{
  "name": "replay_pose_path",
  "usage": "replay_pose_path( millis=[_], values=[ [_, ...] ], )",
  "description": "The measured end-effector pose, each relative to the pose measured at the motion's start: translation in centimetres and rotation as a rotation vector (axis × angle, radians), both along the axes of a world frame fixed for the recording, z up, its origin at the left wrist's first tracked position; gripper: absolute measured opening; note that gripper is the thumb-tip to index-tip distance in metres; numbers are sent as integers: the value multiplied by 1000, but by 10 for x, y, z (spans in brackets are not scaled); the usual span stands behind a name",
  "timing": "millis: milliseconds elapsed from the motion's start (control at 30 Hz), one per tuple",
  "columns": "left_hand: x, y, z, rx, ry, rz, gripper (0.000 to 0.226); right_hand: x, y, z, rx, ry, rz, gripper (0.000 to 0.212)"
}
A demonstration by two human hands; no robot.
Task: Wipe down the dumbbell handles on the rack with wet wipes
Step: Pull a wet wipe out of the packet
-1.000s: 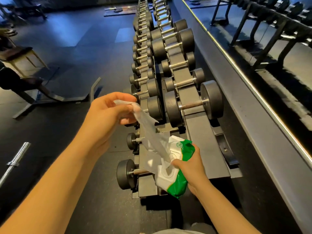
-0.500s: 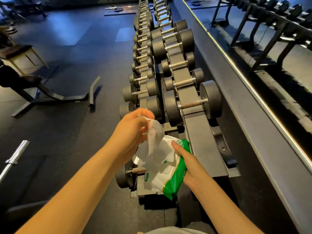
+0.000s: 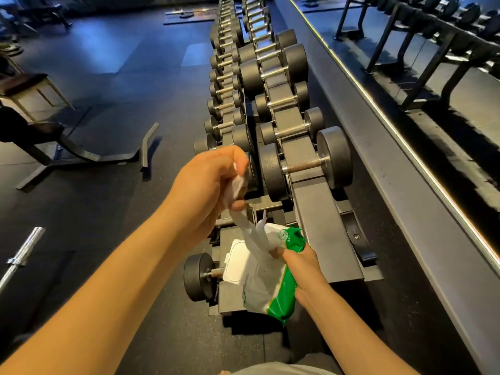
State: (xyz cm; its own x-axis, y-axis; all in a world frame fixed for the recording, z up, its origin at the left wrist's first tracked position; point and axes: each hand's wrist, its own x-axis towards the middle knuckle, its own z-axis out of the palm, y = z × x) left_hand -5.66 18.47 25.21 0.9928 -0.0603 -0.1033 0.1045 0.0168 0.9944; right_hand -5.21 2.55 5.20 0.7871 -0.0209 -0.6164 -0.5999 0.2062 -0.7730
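White wipe [image 3: 238, 185] clenched in my left hand [image 3: 205, 185]; right hand [image 3: 303, 266] grips the pack [image 3: 259, 288]. Handle [image 3: 301, 167] lies right of the left hand (crosswise).

A dark rubber floor [image 3: 108, 63] catching pale bluish patches of light runs left to a black weight bench [image 3: 81, 155], a wooden-legged seat [image 3: 29, 87] and a steel barbell end [image 3: 24, 253], while a wall mirror [image 3: 433, 90] edged by a thin glowing strip [image 3: 405, 147] lines the right side.
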Motion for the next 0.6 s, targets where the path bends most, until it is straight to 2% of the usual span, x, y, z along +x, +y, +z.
replay_pose_path(
  millis=[167, 233, 300, 367, 433, 533, 567, 600],
  values=[
    [1, 1, 3, -41, -136, 1, 22, 5, 0, -5, -48, 49, -41, 41],
    [0, 5, 5, -111, -179, 19, 22, 5, 2, -5, -34, 52, -48, 47],
    [1, 10, 3, -83, -170, 50, 15, 4, 1, -8, 4, 60, -58, 47],
    [3, 16, -3, 164, -133, 77, 19, 4, -2, -10, 54, 60, -79, 36],
    [5, 27, -14, 627, -78, 3, 37, 5, -7, -13, 105, 53, -112, 37],
    [1, 38, -37, 1360, 91, -307, 60, 10, -14, -12, 157, 10, -147, 41],
    [-1, 39, -45, 1517, 99, -412, 58, 12, -15, -9, 170, 2, -141, 41],
    [-2, 39, -53, 1586, 86, -488, 48, 13, -17, -7, 178, -6, -128, 41]
  ],
)
